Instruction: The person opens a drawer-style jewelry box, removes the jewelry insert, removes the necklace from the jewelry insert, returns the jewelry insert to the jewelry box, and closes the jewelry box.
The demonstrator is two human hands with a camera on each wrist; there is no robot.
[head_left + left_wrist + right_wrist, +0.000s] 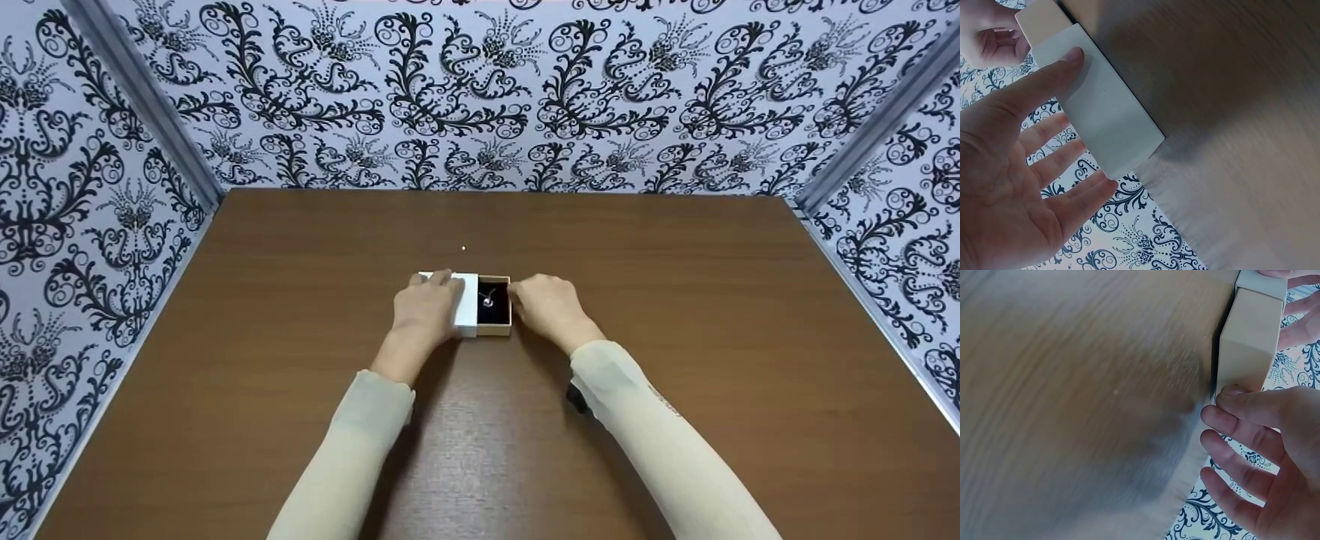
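A small jewelry box lies on the table, its white sleeve (466, 304) partly off a tan inner tray (495, 330). Dark lining fills the tray's exposed part, and a silver pendant on a chain (488, 301) rests on it. My left hand (427, 304) grips the sleeve across its width; in the left wrist view the thumb (1067, 64) lies along the near side, with fingertips at the opposite edge. At the tray's right end, my right hand (551, 304) pinches the end wall between thumb (1249, 405) and index finger. The tray's left part is hidden inside the sleeve.
The brown wooden table (675, 300) spreads around the box. Patterned black-and-white wall panels (480, 97) stand at the back and both sides, with grey posts (142, 97) at the corners. A small dark object (576, 397) shows beneath the right cuff.
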